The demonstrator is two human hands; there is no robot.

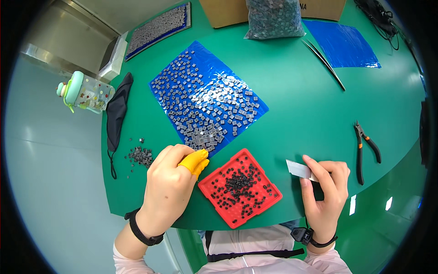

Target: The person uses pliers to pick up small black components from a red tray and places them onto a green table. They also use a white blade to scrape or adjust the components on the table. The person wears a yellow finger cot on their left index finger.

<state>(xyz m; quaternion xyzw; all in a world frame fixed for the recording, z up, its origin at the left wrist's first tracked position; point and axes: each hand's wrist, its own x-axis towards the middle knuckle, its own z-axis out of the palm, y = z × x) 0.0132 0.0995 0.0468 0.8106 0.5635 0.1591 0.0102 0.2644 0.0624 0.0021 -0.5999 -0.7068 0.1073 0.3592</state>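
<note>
Grey square pieces [207, 137]: in the head view, they lie on the blue sheet [198, 52], loosely spread toward its far end and heaped at the near corner by the left hand.
Red tray [204, 186]: on the green table [283, 105], between the hands, near the sheet, with small black parts [239, 181] piled mid-tray and scattered around.
Step in hand: seemingly fine handling of small parts at the sheet's near corner, blade at the ready.
Next move: would call for a light, precise fingertip grip and a flat, steady blade that leaves neighbouring pieces undisturbed.
Left hand [169, 176]: back upward, fingers curled, yellow-covered fingertips [194, 160] drawn narrowly together; whether they pinch a piece, I cannot tell.
Right hand [328, 187]: right of the tray, thumb and fingers pinching a flat metal blade [299, 169], its free end pointing left, toward the tray.
Forearms: both enter from the lower edge, set apart, wrists banded.
</note>
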